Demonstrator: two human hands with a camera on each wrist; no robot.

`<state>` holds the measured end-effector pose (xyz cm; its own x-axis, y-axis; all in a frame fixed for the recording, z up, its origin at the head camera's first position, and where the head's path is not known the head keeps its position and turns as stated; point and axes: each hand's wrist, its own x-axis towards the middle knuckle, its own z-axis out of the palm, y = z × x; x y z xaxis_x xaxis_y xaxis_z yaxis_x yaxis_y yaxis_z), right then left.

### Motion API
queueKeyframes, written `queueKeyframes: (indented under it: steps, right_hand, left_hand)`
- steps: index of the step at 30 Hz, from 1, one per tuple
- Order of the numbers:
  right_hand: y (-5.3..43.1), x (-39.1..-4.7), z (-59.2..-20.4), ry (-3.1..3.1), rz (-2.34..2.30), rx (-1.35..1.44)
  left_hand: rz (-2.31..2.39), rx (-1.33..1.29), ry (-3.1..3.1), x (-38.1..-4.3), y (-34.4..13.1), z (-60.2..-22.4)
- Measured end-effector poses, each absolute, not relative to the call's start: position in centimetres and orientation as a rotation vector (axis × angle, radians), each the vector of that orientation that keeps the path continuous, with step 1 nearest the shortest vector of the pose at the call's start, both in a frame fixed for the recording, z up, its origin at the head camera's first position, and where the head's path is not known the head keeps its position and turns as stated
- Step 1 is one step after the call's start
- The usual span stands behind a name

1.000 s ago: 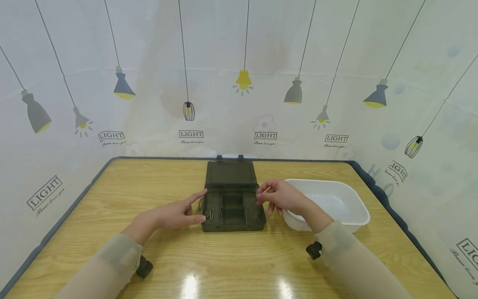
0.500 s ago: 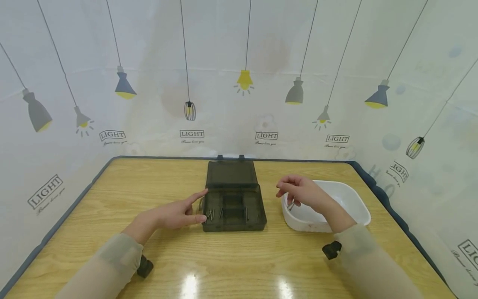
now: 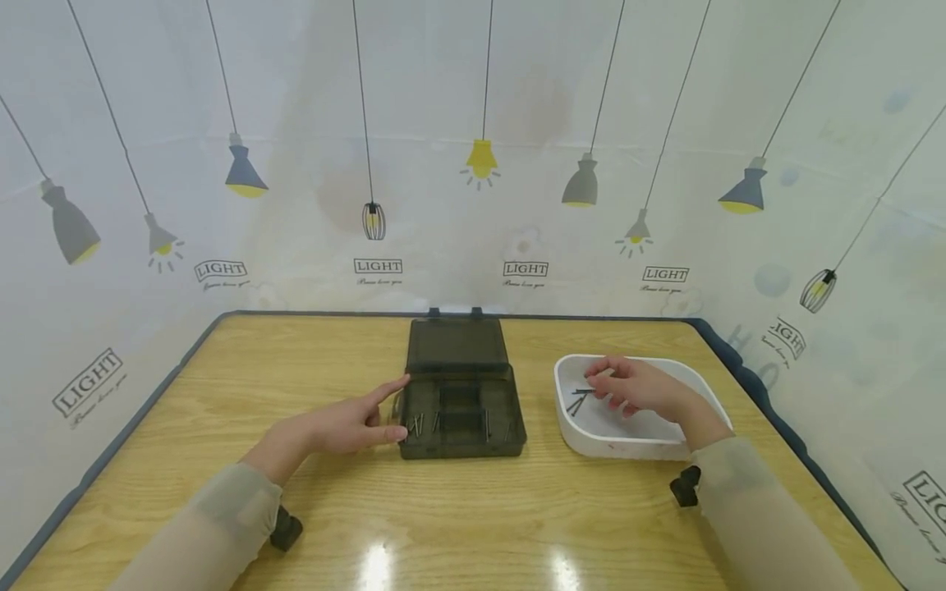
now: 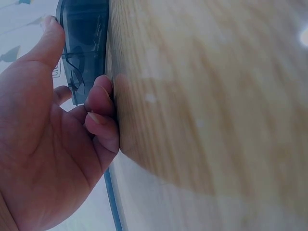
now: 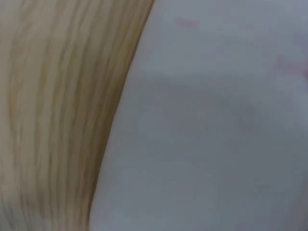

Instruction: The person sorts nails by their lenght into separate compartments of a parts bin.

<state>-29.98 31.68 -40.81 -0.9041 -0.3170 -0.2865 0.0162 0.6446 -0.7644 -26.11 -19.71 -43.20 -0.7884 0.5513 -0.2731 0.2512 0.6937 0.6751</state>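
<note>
Presently, left fingers (image 3: 383,391) spread against one box (image 3: 460,450), while right fingers (image 3: 609,383), grip unclear, hang over one tray (image 3: 626,447).

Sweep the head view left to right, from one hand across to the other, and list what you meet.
Left hand → open dark case → thin metal pieces at the left end of the white tub → right hand, over that same tub.
</note>
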Motion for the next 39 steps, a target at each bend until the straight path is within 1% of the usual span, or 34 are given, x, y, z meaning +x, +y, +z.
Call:
queueKeyframes:
  steps: [15,32,39]
  right_hand:
    - [32.9,-30.6,-43.2,2.600,-0.945,-0.201]
    - [32.3,-30.8,-43.3,2.624,-0.923,-0.211]
    - [32.2,-30.7,-43.4,2.649,-0.836,-0.201]
  left_hand:
    - [0.883,0.617,2.435,-26.1,-19.6,-43.2]
    - [0.869,0.627,2.443,-26.2,-19.8,-43.3]
    - [0.862,0.630,2.448,-26.2,-19.7,-43.3]
